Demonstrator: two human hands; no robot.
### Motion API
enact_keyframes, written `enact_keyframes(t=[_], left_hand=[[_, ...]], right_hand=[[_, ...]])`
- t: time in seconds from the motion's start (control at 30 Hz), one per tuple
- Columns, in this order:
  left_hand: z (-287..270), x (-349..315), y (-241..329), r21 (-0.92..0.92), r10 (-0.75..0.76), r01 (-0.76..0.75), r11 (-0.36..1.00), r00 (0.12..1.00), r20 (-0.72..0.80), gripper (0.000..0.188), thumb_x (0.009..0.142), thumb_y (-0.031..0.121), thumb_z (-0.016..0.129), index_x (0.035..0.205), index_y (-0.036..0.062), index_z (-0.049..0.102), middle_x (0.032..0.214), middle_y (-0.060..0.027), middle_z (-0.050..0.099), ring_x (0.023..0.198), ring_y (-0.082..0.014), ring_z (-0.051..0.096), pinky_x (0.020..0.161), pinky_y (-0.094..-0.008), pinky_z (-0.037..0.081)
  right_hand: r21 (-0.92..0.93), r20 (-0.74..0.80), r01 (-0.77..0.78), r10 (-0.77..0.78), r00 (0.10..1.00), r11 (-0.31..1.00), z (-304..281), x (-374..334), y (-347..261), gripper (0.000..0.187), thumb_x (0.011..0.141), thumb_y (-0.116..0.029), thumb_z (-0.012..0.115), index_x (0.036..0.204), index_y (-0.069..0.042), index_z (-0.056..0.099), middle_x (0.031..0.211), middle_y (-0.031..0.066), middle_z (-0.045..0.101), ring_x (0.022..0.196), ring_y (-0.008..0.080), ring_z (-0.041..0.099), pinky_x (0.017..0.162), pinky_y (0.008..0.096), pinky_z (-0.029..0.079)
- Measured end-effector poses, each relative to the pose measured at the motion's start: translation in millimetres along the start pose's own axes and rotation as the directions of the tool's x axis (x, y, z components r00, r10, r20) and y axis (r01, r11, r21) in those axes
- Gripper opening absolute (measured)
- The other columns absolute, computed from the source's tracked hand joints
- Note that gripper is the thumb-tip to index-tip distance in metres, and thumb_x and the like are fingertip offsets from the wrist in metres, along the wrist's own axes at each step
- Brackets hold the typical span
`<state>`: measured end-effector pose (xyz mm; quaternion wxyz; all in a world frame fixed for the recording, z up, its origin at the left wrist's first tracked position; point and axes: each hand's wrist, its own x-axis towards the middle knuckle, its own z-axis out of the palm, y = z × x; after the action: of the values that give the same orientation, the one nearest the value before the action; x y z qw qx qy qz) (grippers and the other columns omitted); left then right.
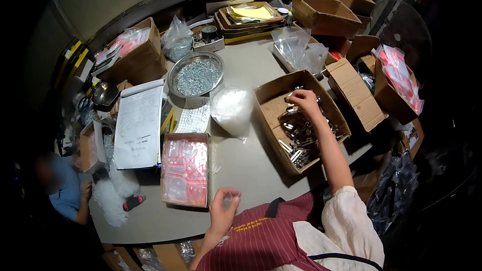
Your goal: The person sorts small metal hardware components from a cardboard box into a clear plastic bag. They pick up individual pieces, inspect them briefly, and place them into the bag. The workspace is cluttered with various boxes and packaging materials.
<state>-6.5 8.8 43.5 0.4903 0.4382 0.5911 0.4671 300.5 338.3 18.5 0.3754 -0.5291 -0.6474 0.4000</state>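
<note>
My right hand (305,102) reaches over an open cardboard box (271,143), its fingers pinched together; whatever is between them is too small to make out. Inside that box lies a heap of small shiny metal parts (300,135). Near the table's front edge, my left hand (222,214) curls around a small clear plastic bag (228,201). Just beyond it stands a shallow box (162,185) filled with small clear bags with red edges (185,168). A larger clear bag of whitish contents (232,109) rests between the two boxes.
A metal bowl of small screws (197,76) and a clipboard with papers (138,125) occupy the left. White small pieces (109,201) and a red-black object (134,202) lie near another person (68,185). Several cartons (326,15) line the far and right edges.
</note>
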Motion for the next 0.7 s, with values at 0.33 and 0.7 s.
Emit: enact_keyframes(t=[0.33, 0.7], left_hand=[[-2.6, 9.7, -22.6, -0.005, 0.033, -0.033, 0.999, 0.999, -0.011, 0.015, 0.095, 0.005, 0.067, 0.108, 0.0010, 0.060, 0.100, -0.0052, 0.067, 0.096, -0.0121, 0.062, 0.088, -0.0283, 0.050], [5.8, 41.5, -63.5, 0.370, 0.285, -0.268, 0.889, 0.958, 0.010, 0.017, 0.087, 0.000, 0.066, 0.102, 0.0060, 0.063, 0.094, -0.0114, 0.067, 0.090, -0.0310, 0.066, 0.081, -0.0403, 0.051]], right_hand=[[-0.866, 0.208, 0.296, -0.247, 0.946, 0.403, 6.5, 3.4, 29.7, 0.020, 0.072, -0.025, 0.071, 0.084, -0.009, 0.075, 0.085, 0.0119, 0.070, 0.091, 0.0281, 0.066, 0.090, 0.0434, 0.046], [-0.041, -0.307, 0.286, -0.284, 0.908, 0.957, 22.2, -2.7, -21.6, 0.014, 0.087, -0.011, 0.073, 0.098, -0.003, 0.074, 0.091, 0.0056, 0.065, 0.085, 0.0158, 0.061, 0.075, 0.0296, 0.048]])
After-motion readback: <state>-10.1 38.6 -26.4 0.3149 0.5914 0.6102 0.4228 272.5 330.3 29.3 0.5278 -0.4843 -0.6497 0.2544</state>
